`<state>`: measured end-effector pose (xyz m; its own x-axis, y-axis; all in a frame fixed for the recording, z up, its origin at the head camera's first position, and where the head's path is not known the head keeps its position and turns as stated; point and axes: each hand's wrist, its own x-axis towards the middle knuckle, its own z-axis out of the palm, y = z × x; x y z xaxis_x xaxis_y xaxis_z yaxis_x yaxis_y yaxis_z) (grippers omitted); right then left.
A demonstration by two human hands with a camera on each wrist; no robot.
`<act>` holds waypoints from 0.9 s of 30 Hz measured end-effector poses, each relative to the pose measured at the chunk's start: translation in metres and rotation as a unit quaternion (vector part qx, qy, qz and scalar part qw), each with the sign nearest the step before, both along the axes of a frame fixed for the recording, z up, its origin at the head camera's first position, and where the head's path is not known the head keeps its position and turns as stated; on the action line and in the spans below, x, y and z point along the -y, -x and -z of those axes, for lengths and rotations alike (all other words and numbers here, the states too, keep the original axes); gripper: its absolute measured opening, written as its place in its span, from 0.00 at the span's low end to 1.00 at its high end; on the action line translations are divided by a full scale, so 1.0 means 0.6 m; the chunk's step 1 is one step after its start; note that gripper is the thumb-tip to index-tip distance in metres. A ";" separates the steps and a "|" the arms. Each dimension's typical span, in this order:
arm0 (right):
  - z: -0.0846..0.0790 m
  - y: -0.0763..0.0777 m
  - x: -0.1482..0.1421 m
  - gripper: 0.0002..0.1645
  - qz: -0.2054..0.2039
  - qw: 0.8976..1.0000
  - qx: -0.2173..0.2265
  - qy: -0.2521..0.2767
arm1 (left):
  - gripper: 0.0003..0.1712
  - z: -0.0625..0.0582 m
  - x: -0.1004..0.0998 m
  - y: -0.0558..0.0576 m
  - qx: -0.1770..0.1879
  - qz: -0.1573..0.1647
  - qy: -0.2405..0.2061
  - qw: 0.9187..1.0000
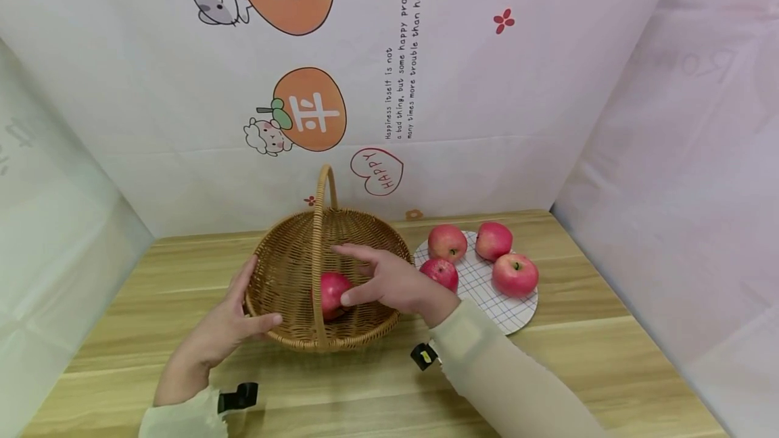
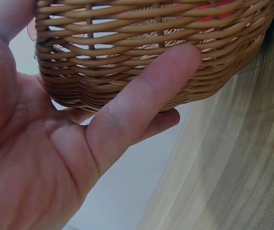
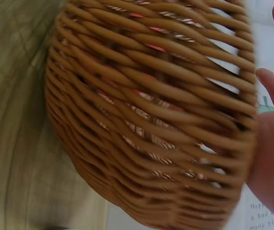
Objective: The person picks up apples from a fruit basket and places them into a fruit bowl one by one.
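A brown wicker basket [image 1: 365,338] with a tall arched handle stands on the wooden table. One red apple [image 1: 332,291] lies inside it, partly behind the handle. My left hand [image 1: 228,316] holds the basket's left side, thumb by the front rim; the left wrist view shows its fingers [image 2: 141,96] along the outer weave. Over the basket's right side reaches my right hand [image 1: 389,282], its fingers spread and the thumb tip right at the apple. In the right wrist view the basket wall hides much of that hand.
Right of the basket lies a round white plate [image 1: 487,303] with a grid pattern, holding several red apples [image 1: 515,274]. A printed white cloth [image 1: 450,100] rises behind the table, with pale cloth on both sides. A black strap mount [image 1: 424,355] sits at the right cuff.
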<state>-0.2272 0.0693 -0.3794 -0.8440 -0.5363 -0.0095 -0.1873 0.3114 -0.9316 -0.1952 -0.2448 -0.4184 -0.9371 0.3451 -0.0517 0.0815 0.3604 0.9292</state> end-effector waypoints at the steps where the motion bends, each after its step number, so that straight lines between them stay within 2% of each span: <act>1: 0.004 0.002 0.005 0.46 0.001 1.000 -0.012 -0.014 | 0.67 0.000 0.000 0.000 0.002 0.001 -0.003 1.000; 9: 0.020 0.011 0.039 0.48 -0.001 0.992 -0.066 -0.109 | 0.67 -0.003 0.000 0.001 0.005 0.006 -0.010 1.000; 14: 0.029 0.016 0.054 0.50 0.005 0.987 -0.065 -0.148 | 0.67 -0.004 -0.003 0.001 0.009 0.005 -0.020 1.000; 20: 0.040 0.022 0.063 0.50 -0.001 0.982 -0.073 -0.176 | 0.67 -0.005 -0.004 0.001 0.002 0.007 -0.003 1.000; 27: 0.043 0.027 0.068 0.46 -0.019 0.975 -0.078 -0.209 | 0.67 -0.003 -0.003 0.001 0.000 0.002 0.002 1.000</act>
<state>-0.2436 0.0284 -0.4053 -0.8323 -0.5438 -0.1073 -0.3353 0.6481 -0.6837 -0.1958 -0.2429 -0.4163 -0.9358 0.3483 -0.0542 0.0819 0.3646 0.9276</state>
